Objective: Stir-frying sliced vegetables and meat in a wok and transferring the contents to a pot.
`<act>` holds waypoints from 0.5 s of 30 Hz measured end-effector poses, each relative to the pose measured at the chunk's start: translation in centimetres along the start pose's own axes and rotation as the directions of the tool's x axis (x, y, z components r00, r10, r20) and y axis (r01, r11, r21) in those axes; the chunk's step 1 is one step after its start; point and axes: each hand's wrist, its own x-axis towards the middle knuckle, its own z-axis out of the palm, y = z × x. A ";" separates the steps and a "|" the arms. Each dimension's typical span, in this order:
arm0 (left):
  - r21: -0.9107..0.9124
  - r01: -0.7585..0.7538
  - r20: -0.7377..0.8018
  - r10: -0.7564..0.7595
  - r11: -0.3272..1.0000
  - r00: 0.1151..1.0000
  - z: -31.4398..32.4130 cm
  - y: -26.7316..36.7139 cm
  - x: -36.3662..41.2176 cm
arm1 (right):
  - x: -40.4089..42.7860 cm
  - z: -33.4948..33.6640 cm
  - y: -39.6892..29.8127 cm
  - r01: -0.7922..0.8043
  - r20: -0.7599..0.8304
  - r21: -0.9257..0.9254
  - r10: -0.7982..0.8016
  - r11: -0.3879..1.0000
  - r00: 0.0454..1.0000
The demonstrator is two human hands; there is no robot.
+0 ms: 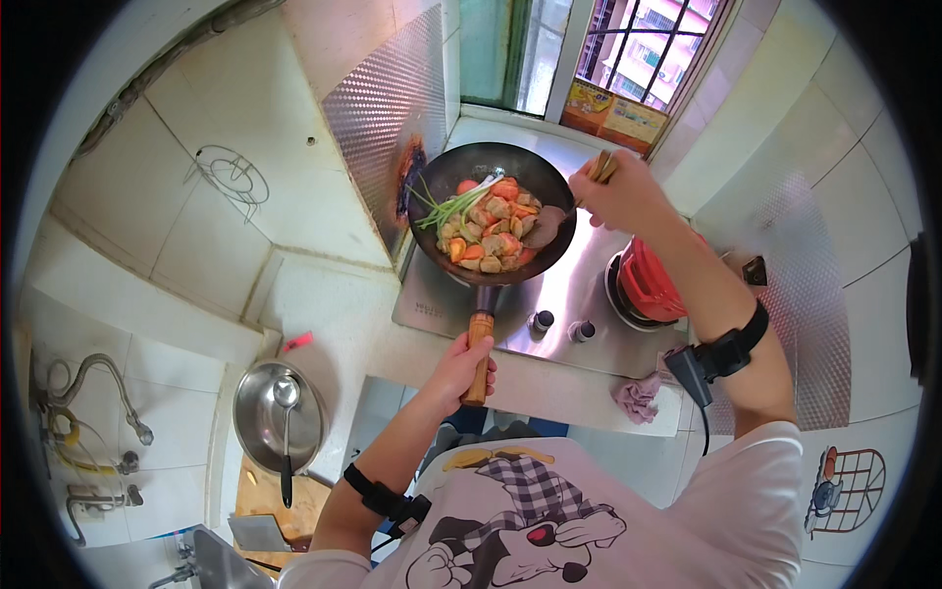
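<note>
My left hand [464, 374] grips the wooden handle [480, 353] of a dark wok [450, 166] on the steel gas hob [434, 294]. Chunks of meat [498, 209], pieces of carrot and tomato [466, 249] and a bunch of green onions [458, 204] lie in the wok. My right hand [614, 193] is closed around the wooden handle of a spatula [544, 227], whose broad metal blade rests against the food at the wok's right side.
Right of the wok stands a red pot [649, 283]. A purple cloth [636, 397] lies on the counter's front edge. At the left are a steel bowl [254, 420] with a ladle [286, 412], a wooden cutting board [257, 501] and a cleaver [257, 531].
</note>
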 end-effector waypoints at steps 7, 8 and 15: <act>0.097 -0.022 -0.038 0.026 0.995 0.999 0.2 0.4 -0.4 | 0.8 -1.9 -2.1 -0.239 0.057 0.045 0.236 0.970 0.970; 0.129 -0.012 -0.040 0.017 0.992 0.999 0.2 0.5 -0.5 | 0.9 -0.9 -0.7 -0.258 0.063 0.136 0.252 0.956 0.966; 0.176 -0.007 -0.041 0.014 0.984 0.999 0.4 0.0 0.1 | -3.8 8.4 10.4 -0.171 -0.005 0.778 0.278 0.604 0.961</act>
